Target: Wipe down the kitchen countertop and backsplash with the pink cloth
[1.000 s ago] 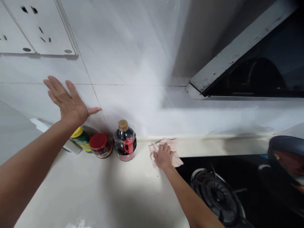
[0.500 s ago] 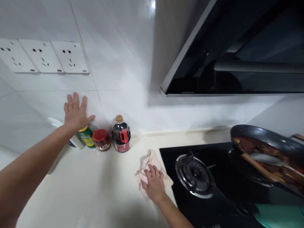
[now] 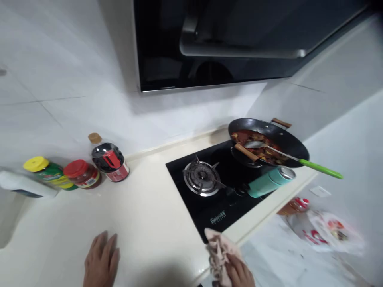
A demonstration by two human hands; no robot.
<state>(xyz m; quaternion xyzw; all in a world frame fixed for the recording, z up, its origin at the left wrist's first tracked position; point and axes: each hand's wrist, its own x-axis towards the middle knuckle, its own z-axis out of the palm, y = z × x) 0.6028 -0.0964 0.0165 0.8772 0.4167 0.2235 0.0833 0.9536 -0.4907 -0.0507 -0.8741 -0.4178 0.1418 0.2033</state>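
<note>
In the head view my left hand (image 3: 101,261) rests palm down on the pale countertop (image 3: 149,215), fingers stretched forward and nothing in them. Lower right, my right hand (image 3: 239,273) grips a crumpled pale pink cloth (image 3: 220,255). The cloth hangs at the counter's front edge, by the near corner of the black gas hob (image 3: 194,211). Part of my right hand is cut off by the bottom of the picture.
Along the wall stand a dark sauce bottle (image 3: 109,161), a red-lidded jar (image 3: 82,174), a green bottle with yellow cap (image 3: 52,171) and a white bottle (image 3: 26,185). A wok (image 3: 269,133) with food and a green-handled spoon (image 3: 320,168) sits beyond a turquoise flask (image 3: 269,181).
My left hand has come off the wall down to the countertop. My right hand has carried the cloth toward the counter's front edge. The view has turned right.
</note>
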